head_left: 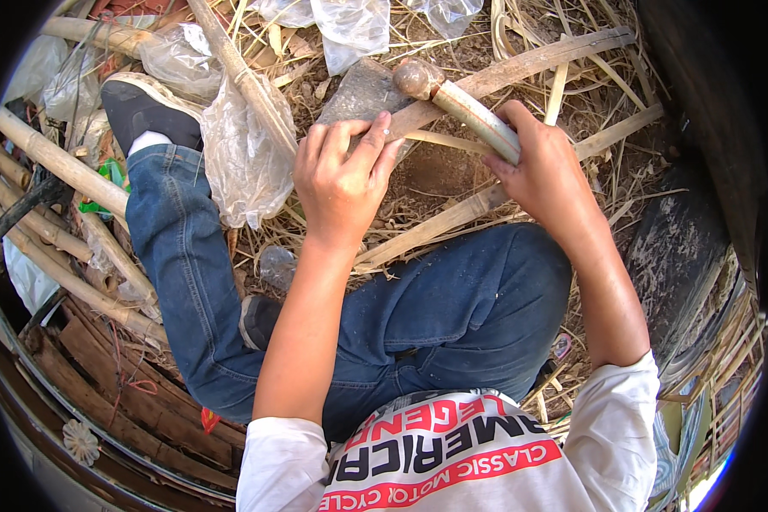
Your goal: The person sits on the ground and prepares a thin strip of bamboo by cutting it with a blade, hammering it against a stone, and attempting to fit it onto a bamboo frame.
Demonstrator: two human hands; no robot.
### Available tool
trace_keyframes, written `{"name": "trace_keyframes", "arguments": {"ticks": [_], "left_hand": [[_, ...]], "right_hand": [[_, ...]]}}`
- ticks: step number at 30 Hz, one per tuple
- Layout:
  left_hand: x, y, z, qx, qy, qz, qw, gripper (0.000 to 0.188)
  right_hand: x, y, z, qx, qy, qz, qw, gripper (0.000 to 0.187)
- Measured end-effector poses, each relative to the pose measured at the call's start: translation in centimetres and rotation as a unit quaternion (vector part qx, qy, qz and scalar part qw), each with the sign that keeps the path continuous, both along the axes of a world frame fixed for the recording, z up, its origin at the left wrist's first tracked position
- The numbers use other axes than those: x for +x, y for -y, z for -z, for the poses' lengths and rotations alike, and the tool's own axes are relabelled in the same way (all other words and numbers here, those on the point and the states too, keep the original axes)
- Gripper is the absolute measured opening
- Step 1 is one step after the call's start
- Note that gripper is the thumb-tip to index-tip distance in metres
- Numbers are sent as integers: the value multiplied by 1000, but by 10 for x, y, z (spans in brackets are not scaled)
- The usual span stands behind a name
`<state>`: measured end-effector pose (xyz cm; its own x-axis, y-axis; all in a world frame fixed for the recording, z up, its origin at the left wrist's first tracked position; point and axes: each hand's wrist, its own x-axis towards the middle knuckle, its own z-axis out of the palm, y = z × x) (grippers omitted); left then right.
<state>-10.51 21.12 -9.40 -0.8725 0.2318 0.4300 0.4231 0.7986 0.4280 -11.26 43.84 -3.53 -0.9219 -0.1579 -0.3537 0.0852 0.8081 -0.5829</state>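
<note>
My left hand [341, 171] is closed on the near end of a long flat bamboo slat [529, 66], fingertips pressed on its surface. The slat runs up to the far right and crosses the edge of a grey stone [360, 90] on the ground. My right hand [538, 162] is wrapped round the lower end of a short mallet-like tool [478, 117]. It has a pale, pipe-like handle with a reddish line and a rounded brown head. That head sits over the slat beside the stone; whether they touch I cannot tell.
Another bamboo strip [439, 226] lies beyond my bent leg. Crumpled clear plastic bags [252, 162] and dry straw cover the ground. Several bamboo poles [68, 166] are at the left, near wooden boards [128, 388]. A dark, worn, curved object [678, 256] stands at the right.
</note>
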Motion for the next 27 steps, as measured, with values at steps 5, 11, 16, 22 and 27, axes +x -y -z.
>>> {"name": "trace_keyframes", "arguments": {"ticks": [5, 11, 16, 22, 27], "left_hand": [[0, -2, -1, -2, -4, -3, 1000, 30], [0, 0, -3, -2, 29, 18, 999, 35], [-2, 3, 1, -1, 14, 25, 1000, 32], [-2, 0, 3, 9, 0, 22, 1000, 30], [0, 0, -3, 14, 33, 18, 999, 36]], "right_hand": [[1, -2, 6, -7, -33, -13, 999, 37], [-3, -6, 7, -20, -42, -13, 999, 36], [-6, -15, -3, -51, -14, 16, 998, 30], [-4, -34, -2, -37, 5, 36, 999, 32], [-7, -39, -1, -102, 74, 51, 991, 47]]}}
